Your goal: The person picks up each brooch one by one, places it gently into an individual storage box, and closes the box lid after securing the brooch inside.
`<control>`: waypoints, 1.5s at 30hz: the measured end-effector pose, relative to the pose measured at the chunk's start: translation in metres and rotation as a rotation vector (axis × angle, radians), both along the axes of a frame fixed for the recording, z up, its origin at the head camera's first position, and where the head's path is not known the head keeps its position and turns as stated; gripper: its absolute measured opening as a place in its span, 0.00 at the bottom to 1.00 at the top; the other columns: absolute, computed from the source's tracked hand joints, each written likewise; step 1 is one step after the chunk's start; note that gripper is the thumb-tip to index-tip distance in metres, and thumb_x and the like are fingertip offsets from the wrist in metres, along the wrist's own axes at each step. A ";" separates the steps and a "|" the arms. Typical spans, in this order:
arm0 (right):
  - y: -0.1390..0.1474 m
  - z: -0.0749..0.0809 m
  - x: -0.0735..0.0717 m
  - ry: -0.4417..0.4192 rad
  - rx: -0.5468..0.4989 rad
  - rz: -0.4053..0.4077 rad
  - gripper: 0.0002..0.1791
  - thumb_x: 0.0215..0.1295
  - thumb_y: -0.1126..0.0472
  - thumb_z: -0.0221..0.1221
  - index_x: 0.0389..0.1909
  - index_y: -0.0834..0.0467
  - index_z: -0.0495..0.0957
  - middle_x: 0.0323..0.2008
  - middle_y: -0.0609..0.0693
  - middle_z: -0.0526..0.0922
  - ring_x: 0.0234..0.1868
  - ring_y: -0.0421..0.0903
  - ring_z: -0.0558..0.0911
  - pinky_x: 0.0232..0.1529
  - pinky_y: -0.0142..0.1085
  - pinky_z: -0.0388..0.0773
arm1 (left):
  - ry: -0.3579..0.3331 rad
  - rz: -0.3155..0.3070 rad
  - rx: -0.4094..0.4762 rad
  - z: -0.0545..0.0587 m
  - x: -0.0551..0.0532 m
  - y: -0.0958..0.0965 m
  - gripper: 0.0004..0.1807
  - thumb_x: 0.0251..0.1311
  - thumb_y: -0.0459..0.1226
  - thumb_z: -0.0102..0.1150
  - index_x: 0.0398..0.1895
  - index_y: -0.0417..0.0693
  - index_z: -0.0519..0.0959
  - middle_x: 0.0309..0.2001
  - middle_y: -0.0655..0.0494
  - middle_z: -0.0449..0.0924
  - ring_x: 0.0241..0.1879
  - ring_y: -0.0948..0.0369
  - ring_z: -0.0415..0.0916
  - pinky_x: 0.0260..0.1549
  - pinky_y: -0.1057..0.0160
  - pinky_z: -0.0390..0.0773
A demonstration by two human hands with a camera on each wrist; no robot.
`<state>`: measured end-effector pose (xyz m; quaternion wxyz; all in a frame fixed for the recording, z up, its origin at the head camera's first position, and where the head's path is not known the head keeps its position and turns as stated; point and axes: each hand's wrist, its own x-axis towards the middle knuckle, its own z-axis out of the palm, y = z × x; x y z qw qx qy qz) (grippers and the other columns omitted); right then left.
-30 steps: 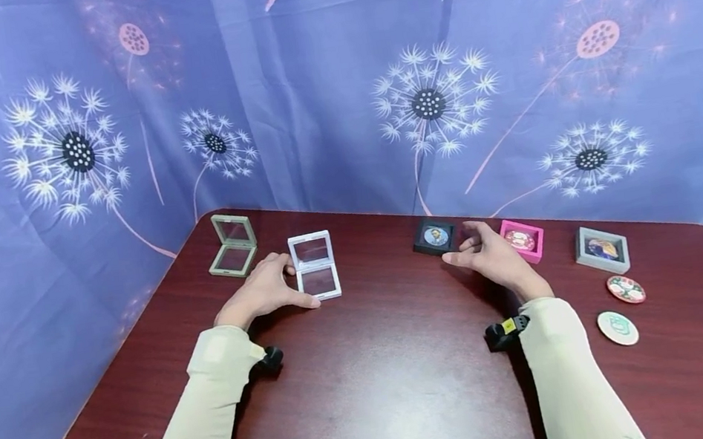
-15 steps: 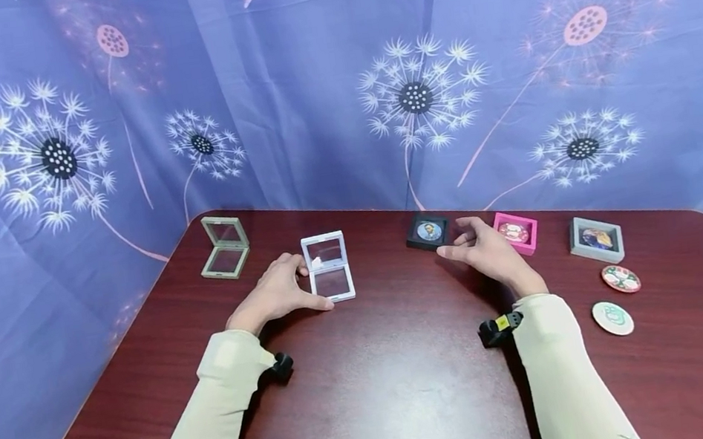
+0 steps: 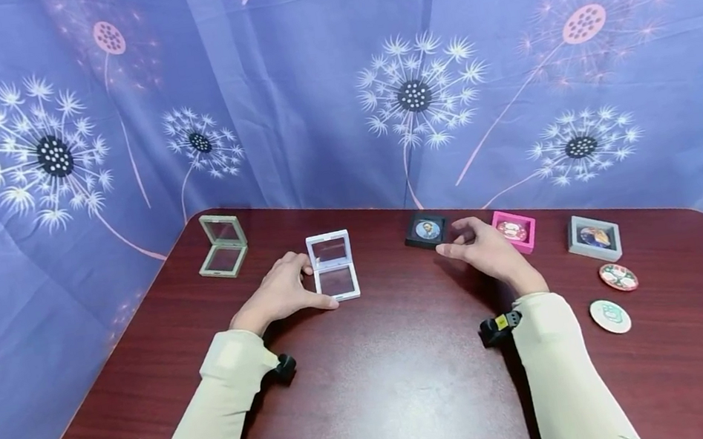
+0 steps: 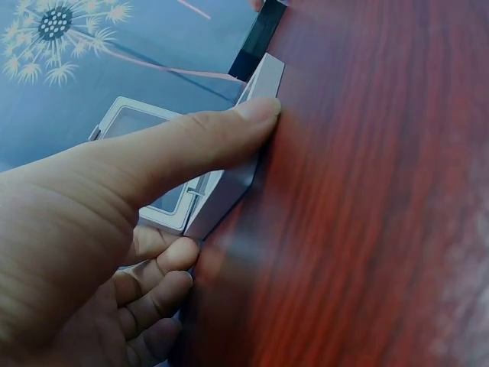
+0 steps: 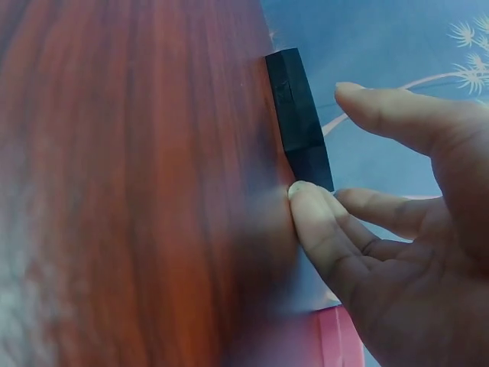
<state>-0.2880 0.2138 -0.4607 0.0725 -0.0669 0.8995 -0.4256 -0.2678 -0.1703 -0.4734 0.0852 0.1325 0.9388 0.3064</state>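
My left hand (image 3: 280, 289) grips a white display case (image 3: 333, 267) that stands opened, its lid upright and its base flat on the table. In the left wrist view the thumb lies along the base's front edge and the other fingers are at its side, partly hidden. My right hand (image 3: 487, 249) is beside a black display case (image 3: 411, 241) holding a round picture badge. Loosely bent, its fingers close on nothing; one fingertip (image 5: 304, 195) is at the corner of that case, and I cannot tell whether it touches.
An opened green case (image 3: 222, 249) stands at the back left. Right of my right hand are a pink case (image 3: 529, 243) and a grey case (image 3: 592, 251), each with a badge. Two loose badges, one red-patterned (image 3: 619, 277) and one pale (image 3: 610, 316), lie nearer the front.
My left hand has slid the white case to the right, away from the green one. My right hand stays beside the black case. The head view has shifted slightly.
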 end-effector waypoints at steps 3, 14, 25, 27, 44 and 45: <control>0.001 0.002 0.000 0.008 0.043 -0.006 0.39 0.72 0.49 0.67 0.72 0.71 0.67 0.54 0.68 0.80 0.53 0.62 0.80 0.59 0.56 0.74 | 0.015 -0.013 -0.006 -0.001 0.000 0.002 0.39 0.41 0.59 0.85 0.42 0.45 0.71 0.43 0.50 0.69 0.42 0.53 0.65 0.41 0.54 0.68; 0.012 0.014 0.005 0.052 0.218 -0.038 0.35 0.71 0.52 0.68 0.66 0.75 0.71 0.53 0.71 0.82 0.53 0.65 0.82 0.58 0.60 0.76 | 0.039 -0.046 -0.009 -0.001 0.003 0.013 0.39 0.40 0.60 0.84 0.42 0.45 0.72 0.43 0.51 0.70 0.43 0.53 0.66 0.41 0.54 0.69; 0.026 0.034 0.015 0.033 0.272 -0.107 0.36 0.71 0.51 0.67 0.67 0.74 0.70 0.54 0.72 0.82 0.55 0.68 0.81 0.58 0.62 0.76 | 0.033 -0.036 -0.023 -0.002 0.004 0.014 0.40 0.39 0.61 0.85 0.42 0.46 0.72 0.43 0.52 0.70 0.43 0.53 0.66 0.41 0.54 0.70; 0.030 0.037 0.017 0.040 0.276 -0.122 0.37 0.71 0.50 0.67 0.66 0.74 0.70 0.53 0.71 0.82 0.55 0.68 0.80 0.59 0.63 0.74 | 0.039 -0.036 -0.027 -0.001 0.004 0.014 0.40 0.39 0.61 0.85 0.42 0.45 0.73 0.43 0.52 0.70 0.43 0.53 0.66 0.41 0.54 0.70; 0.067 0.041 0.031 0.014 0.365 -0.212 0.37 0.73 0.49 0.65 0.63 0.78 0.69 0.55 0.78 0.76 0.54 0.74 0.76 0.57 0.67 0.73 | 0.041 -0.048 -0.035 0.000 0.007 0.020 0.39 0.38 0.60 0.85 0.41 0.47 0.72 0.42 0.53 0.70 0.41 0.54 0.66 0.40 0.55 0.70; 0.069 0.041 0.032 0.009 0.368 -0.219 0.37 0.73 0.49 0.65 0.63 0.78 0.69 0.55 0.78 0.76 0.55 0.74 0.76 0.57 0.67 0.72 | 0.042 -0.050 -0.036 0.000 0.007 0.021 0.39 0.38 0.61 0.85 0.41 0.47 0.72 0.42 0.53 0.70 0.41 0.54 0.66 0.41 0.55 0.70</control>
